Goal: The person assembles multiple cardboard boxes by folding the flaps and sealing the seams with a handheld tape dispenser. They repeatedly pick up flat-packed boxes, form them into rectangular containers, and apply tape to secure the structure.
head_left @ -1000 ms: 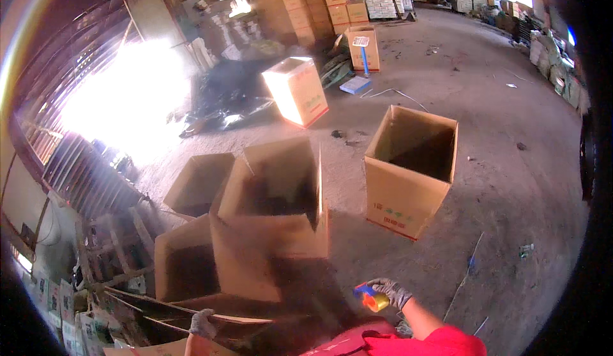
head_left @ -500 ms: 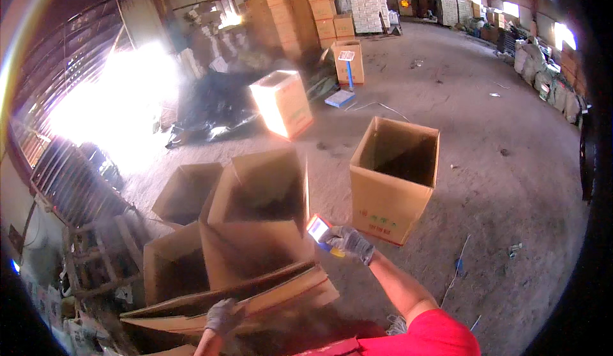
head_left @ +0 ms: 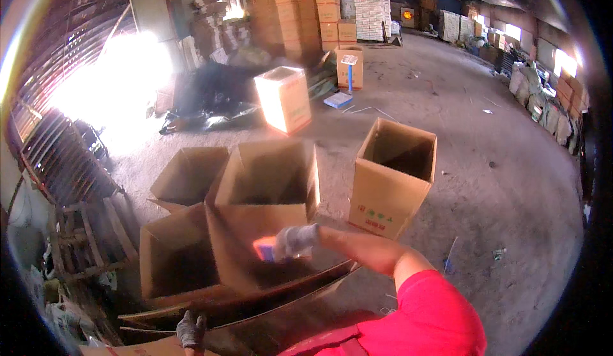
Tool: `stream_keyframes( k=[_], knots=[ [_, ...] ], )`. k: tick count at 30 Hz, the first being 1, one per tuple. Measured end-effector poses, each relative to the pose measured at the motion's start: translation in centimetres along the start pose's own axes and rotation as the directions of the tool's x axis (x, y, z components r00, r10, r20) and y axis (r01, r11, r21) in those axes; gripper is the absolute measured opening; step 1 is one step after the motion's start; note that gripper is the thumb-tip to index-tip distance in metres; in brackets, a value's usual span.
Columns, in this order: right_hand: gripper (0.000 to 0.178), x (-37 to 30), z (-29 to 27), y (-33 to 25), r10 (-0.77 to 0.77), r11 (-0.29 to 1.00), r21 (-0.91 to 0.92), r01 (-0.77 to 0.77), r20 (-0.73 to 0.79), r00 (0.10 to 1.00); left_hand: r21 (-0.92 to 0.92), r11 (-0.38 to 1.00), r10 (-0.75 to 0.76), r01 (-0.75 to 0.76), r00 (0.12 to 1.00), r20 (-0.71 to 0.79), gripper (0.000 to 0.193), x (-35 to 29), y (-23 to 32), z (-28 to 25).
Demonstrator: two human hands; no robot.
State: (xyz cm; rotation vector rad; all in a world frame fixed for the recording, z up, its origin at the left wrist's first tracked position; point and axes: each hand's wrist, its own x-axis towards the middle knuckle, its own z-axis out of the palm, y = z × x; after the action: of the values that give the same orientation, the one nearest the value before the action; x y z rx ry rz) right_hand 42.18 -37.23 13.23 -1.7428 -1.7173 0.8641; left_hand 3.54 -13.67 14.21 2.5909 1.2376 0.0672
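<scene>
Small orange-and-purple tool, blurred, gripped in the gloved right hand, held against the near face of the tall open carton at scene centre. Right hand closed around that tool, forearm reaching in from the lower right out of a red sleeve. Gloved left hand low at the near edge, resting on the flattened cardboard sheets lying along the floor; fingers curled, but whether gripping the sheet or only pressing on it cannot be told.

Just left of the tall carton and touching it, a lower open carton. Behind that, farther left, another open carton with flaps spread. To the right, standing apart on the concrete floor, a fourth open carton with coloured print on its near face. Farther off, a closed light carton tilted on one edge, next to dark sheeting. Beyond, a small carton with a blue stand in front, then stacked brown cartons along the far wall. Wooden pallets at the left, sacks along the right wall.
</scene>
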Motion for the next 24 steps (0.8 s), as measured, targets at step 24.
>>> stream_keyframes(
  k=[24],
  knots=[
    [0.026, -9.4, 2.3, 0.1, 0.212, 0.815, -0.514, -0.269, -0.167, 0.963, -0.606, 0.787, -0.514, 0.119, 0.67, -0.536, 0.057, -0.8, -3.2, 9.4]
  ],
)
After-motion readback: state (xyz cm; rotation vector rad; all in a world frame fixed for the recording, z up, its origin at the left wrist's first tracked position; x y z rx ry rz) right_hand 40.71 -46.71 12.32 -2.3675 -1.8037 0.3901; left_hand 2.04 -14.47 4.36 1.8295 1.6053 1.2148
